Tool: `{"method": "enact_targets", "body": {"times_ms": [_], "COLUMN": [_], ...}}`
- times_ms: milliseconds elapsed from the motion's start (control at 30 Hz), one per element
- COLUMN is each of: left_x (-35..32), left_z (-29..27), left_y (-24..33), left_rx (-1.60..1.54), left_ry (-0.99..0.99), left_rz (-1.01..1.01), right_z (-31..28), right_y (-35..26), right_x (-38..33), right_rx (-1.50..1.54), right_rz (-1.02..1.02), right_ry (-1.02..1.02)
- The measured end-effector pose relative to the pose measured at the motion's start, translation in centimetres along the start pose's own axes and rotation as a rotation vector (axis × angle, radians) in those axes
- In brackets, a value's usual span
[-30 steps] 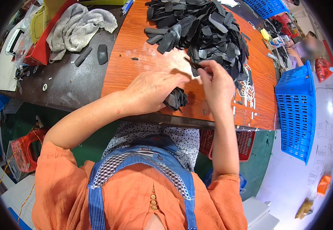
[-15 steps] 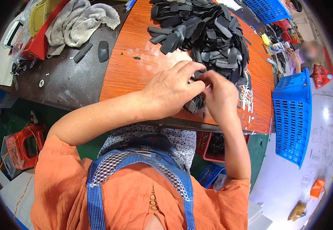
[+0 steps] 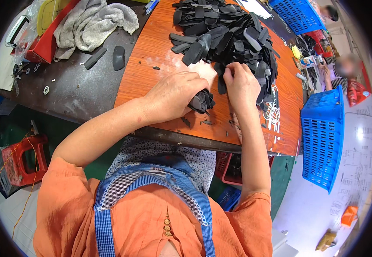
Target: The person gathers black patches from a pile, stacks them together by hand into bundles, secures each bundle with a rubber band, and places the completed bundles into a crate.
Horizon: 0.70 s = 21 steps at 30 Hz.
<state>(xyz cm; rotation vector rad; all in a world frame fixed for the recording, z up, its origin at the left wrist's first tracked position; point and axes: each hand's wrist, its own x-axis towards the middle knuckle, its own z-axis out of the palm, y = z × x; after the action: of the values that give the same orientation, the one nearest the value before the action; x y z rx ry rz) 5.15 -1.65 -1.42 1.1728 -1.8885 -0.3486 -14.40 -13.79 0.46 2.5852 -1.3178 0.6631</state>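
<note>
A large heap of flat black strip-like pieces [image 3: 224,32] with rounded ends covers the far part of the wood-patterned table [image 3: 143,73]. My left hand [image 3: 173,94] is closed around a bundle of black pieces [image 3: 201,102], whose ends stick out to the right of the fingers. At the near edge of the heap, my right hand [image 3: 242,83] pinches with thumb and fingertips at a black piece [image 3: 221,79]; the fingers partly hide it. Just right of that hand lies a tangle of white elastic cord [image 3: 272,109].
On the dark tabletop at left are a grey towel [image 3: 94,25], two loose black pieces and a white ring [image 3: 46,90]. Blue crates [image 3: 323,137] stand right of the table. A red stool [image 3: 27,160] is low at left. Another person sits at the far right.
My hands, close together before, have parted. The left has drawn back nearer with the bundle, and the right has reached farther out to the heap's edge.
</note>
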Motion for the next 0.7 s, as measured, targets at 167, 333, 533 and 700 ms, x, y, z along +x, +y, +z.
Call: {"method": "enact_targets", "body": {"times_ms": [167, 333, 533, 700], "left_x": [-0.1, 0.7, 1.4, 1.3], "left_z": [-0.5, 0.0, -0.7, -1.6], "left_y": [0.6, 0.0, -0.7, -1.3], "left_rx": [0.053, -0.811, -1.472, -1.419], "left_ry": [-0.135, 0.183, 0.110, 0.118], "left_rz": [-0.075, -0.261, -0.542, -0.609], "right_z": [-1.4, -2.0, -0.5, -0.6], "right_y": [-0.1, -2.9, -8.8, -7.5], "right_x": [-1.0, -2.9, -4.7, -5.2], "right_rx": [0.295, 1.109, 1.274, 0.895], "right_rz": [0.183, 0.562, 0.478, 0.217], "right_ry": [0.039, -0.065, 0.074, 0.130]}}
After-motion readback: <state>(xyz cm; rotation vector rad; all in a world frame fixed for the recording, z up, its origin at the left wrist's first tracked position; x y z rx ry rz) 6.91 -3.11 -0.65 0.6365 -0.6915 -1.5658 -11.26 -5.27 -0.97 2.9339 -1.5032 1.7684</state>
